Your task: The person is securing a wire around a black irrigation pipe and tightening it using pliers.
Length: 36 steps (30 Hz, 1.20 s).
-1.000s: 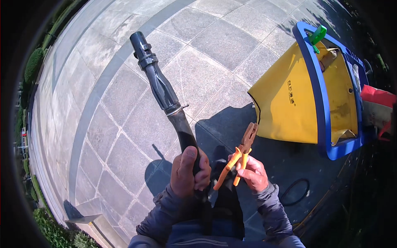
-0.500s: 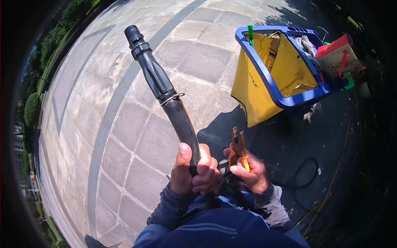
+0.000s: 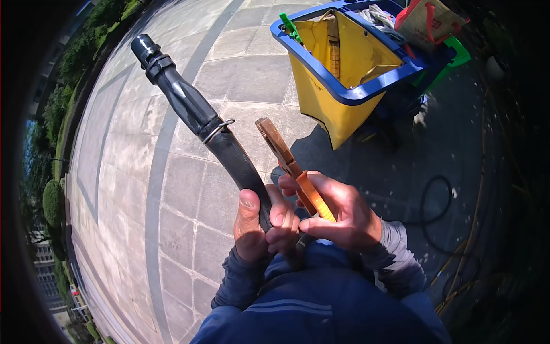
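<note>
Your left hand [image 3: 258, 226] is wrapped tight around the black hose [image 3: 232, 160], low down near your chest, with the thumb up along its side. Your right hand [image 3: 338, 212] is closed around the orange handles of the pliers [image 3: 292, 169], just beside the left hand and touching its fingers. A moment ago the pliers stood lower and closer to your body. Now they point up and forward, and their rusty tip is much nearer the wire ring [image 3: 217, 131] on the hose, but not touching it yet. So it looks like the pliers are being lined up with that ring. The hose runs up and away from you to its thick black nozzle [image 3: 157, 60], which sticks out over the grey paving stones [image 3: 126, 189]. You have also turned your head a little, so the cart has slid more toward the top of the view. Farther off stands the yellow bin with a blue rim [image 3: 355, 94]. Inside it you can see a yellow liner and a long brownish thing, too small to tell what. Behind it a red and tan bag [image 3: 427, 23] and some cloth [image 3: 375, 14] sit on the cart. A thin dark cable [image 3: 438, 200] loops on the shaded ground.
</note>
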Each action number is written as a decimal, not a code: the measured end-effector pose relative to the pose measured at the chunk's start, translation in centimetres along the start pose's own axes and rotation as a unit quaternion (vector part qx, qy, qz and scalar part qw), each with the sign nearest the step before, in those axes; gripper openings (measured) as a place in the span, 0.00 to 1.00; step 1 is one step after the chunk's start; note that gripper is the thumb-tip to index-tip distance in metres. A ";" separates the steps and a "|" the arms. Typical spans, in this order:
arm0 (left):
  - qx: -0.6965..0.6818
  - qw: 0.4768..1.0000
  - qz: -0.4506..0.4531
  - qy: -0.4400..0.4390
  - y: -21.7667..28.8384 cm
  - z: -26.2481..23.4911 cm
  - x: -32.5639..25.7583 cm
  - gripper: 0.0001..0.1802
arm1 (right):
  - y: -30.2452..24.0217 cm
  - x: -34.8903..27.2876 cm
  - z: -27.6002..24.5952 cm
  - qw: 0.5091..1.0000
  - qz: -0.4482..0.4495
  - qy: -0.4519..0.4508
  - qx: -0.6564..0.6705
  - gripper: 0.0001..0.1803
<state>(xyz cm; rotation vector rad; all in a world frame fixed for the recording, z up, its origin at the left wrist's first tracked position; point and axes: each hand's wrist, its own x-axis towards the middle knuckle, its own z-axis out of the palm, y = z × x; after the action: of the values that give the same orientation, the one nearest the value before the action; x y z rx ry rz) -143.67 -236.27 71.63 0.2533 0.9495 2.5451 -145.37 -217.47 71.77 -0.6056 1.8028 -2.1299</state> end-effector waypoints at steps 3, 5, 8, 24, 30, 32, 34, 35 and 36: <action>0.051 0.998 -0.009 0.039 -0.7 -0.2 -0.1 0.31 | -2.3 -0.8 -0.3 0.997 0.064 -0.008 -0.030 0.32; 0.037 0.999 -0.024 0.032 -0.9 -0.4 -0.4 0.31 | -2.7 -1.0 -0.6 0.997 0.033 -0.008 -0.067 0.31; 0.071 0.995 -0.027 0.066 -1.0 -0.2 -0.3 0.32 | -4.5 -1.1 -1.2 0.990 0.114 -0.042 -0.075 0.34; 0.262 0.946 -0.011 0.189 -2.8 0.6 -0.2 0.29 | -5.7 -3.3 -1.0 0.996 0.073 -0.020 -0.056 0.30; 0.301 0.934 -0.001 0.191 -3.3 0.3 -0.3 0.28 | -7.0 -3.4 -0.7 0.980 0.097 -0.014 -0.174 0.28; 0.300 0.936 -0.004 0.182 -3.5 0.4 -0.3 0.28 | -6.6 -3.4 -0.4 0.975 0.054 0.007 -0.217 0.27; 0.280 0.942 -0.006 0.187 -3.6 0.7 -0.3 0.27 | -4.4 -3.3 0.1 0.961 -0.033 0.058 -0.269 0.26; 0.283 0.942 -0.011 0.182 -3.7 0.8 -0.4 0.27 | -3.5 -3.2 0.4 0.935 -0.119 0.102 -0.320 0.25; 0.275 0.943 -0.016 0.188 -3.8 0.9 -0.4 0.27 | -3.2 -3.2 0.6 0.920 -0.134 0.123 -0.346 0.23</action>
<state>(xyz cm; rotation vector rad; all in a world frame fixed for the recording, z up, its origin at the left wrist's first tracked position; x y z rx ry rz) -141.84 -233.29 69.78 -0.1012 1.7895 2.2842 -142.10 -215.93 74.56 -0.8008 2.7889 -1.7265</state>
